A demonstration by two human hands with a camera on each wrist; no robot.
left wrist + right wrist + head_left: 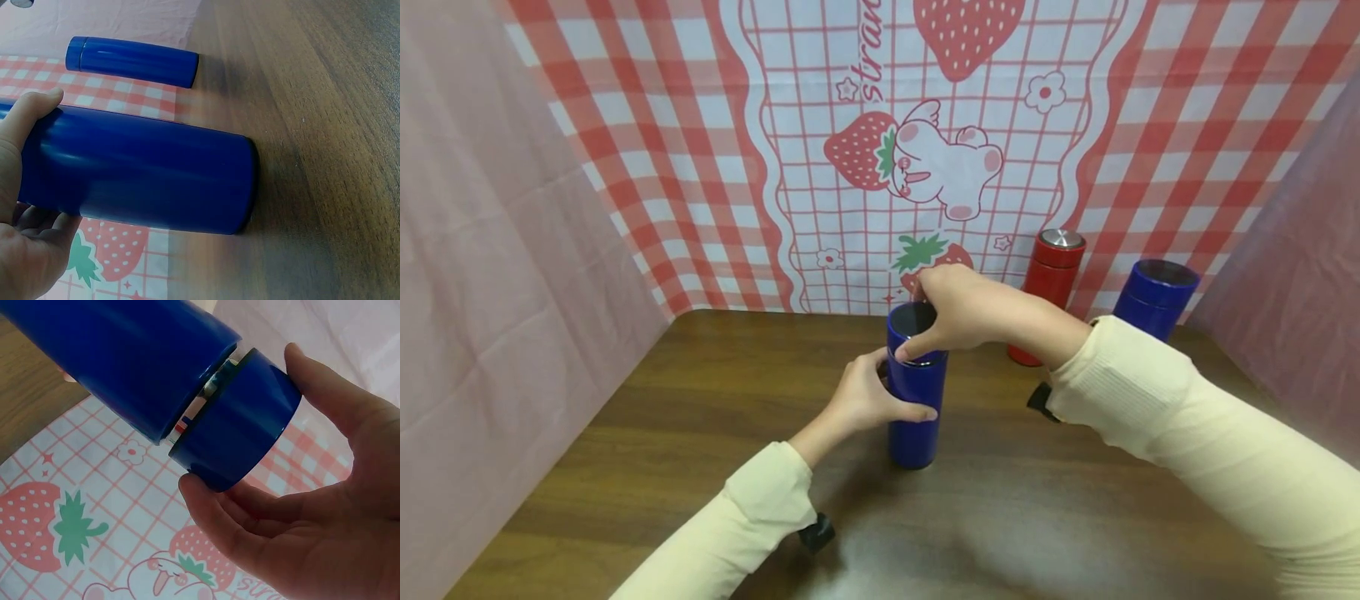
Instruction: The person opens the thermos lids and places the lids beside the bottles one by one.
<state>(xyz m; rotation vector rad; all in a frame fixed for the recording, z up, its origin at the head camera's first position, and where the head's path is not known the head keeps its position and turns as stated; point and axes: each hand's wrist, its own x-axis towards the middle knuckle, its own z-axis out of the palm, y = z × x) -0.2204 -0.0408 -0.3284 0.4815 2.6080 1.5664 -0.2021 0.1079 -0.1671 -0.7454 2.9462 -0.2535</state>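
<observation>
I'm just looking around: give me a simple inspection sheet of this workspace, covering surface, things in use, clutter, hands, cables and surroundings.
Surface: brown wood-grain table.
Things in use: held blue flask, upright; a shiny band shows between its body and lid. Whether its base touches the table is unclear.
Clutter: red flask and second blue flask, standing behind and to the right.
Hands: left hand grips the flask's body; right hand holds the lid.
Cables: nothing seen.
Surroundings: strawberry-print checked cloth at the back, plain pinkish cloth at both sides.
</observation>
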